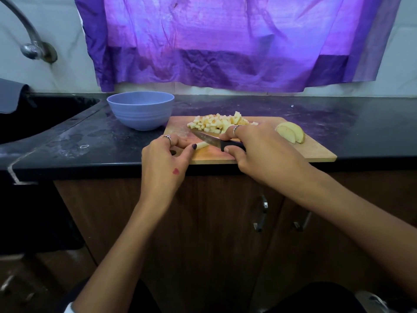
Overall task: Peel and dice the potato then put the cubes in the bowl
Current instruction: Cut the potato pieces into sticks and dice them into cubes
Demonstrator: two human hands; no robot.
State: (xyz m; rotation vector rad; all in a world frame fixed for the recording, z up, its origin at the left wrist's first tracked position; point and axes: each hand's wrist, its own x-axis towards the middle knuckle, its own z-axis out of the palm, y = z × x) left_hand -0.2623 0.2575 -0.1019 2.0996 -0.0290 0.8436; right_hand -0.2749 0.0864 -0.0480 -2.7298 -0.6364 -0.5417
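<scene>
A wooden cutting board (316, 152) lies on the black counter. My left hand (165, 160) pinches a short potato stick (202, 145) at the board's near left. My right hand (259, 147) grips the black handle of a knife (206, 139), whose blade points left and lies just behind the stick. A heap of potato cubes (217, 123) sits at the board's far side. Two peeled potato slices (291, 132) rest near the board's right end. The lilac bowl (141, 110) stands left of the board; I cannot see inside it.
A dark sink (33, 118) lies at the left under a metal tap (29, 39). A purple cloth (225, 41) hangs on the wall behind. The counter's front edge (90, 170) runs above brown cabinet doors with metal handles (261, 215).
</scene>
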